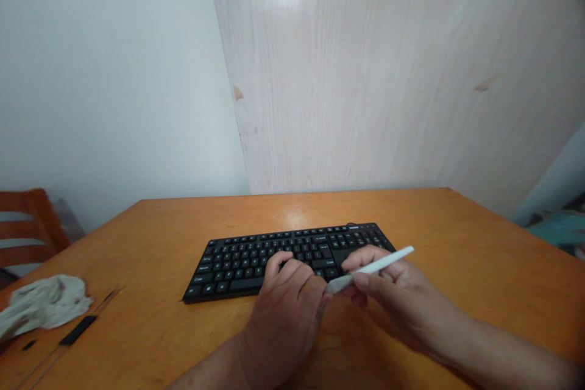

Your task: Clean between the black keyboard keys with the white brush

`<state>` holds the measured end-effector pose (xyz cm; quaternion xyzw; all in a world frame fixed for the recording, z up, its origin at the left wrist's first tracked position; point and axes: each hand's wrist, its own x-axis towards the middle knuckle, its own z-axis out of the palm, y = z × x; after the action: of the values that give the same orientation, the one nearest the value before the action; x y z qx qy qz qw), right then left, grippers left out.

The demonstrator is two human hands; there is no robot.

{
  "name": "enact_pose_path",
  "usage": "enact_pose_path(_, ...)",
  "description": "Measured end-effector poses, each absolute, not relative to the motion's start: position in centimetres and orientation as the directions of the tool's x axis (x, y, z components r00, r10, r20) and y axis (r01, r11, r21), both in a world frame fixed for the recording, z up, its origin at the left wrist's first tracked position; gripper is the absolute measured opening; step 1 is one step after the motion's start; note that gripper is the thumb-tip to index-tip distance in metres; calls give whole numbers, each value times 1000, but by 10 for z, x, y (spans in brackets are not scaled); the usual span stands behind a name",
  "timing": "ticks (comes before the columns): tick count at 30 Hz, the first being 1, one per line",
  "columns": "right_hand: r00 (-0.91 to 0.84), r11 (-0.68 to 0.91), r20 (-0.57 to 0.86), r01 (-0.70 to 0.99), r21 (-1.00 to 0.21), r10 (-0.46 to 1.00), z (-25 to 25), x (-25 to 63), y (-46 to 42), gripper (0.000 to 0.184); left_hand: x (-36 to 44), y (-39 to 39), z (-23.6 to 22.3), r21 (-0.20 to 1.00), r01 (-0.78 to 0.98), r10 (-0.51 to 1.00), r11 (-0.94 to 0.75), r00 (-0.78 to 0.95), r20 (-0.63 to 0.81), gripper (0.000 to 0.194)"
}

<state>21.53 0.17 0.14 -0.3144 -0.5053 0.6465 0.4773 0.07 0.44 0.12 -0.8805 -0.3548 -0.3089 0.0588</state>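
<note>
A black keyboard (256, 256) lies in the middle of the orange wooden table (434, 225). My left hand (286, 311) rests on the keyboard's front edge, its fingers curled over the keys. My right hand (393, 295) is closed round a white stick-shaped tool (375, 268), pinched between thumb and fingers. The tool's lower tip points left and meets my left hand near the keyboard's front right part; its upper end sticks out to the right.
A crumpled whitish cloth (46, 301) lies at the table's left edge, with a small black flat piece (77, 330) and a thin dark stick (107, 298) beside it. A wooden chair (27, 225) stands at left. A pale wood panel (365, 73) rises behind the table.
</note>
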Motion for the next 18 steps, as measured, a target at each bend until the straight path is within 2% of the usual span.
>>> enact_pose_path(18, -371, -57, 62, -300, -952, 927, 3, 220, 5, 11, 1, 6, 4, 129, 649, 593, -750, 572, 568, 20)
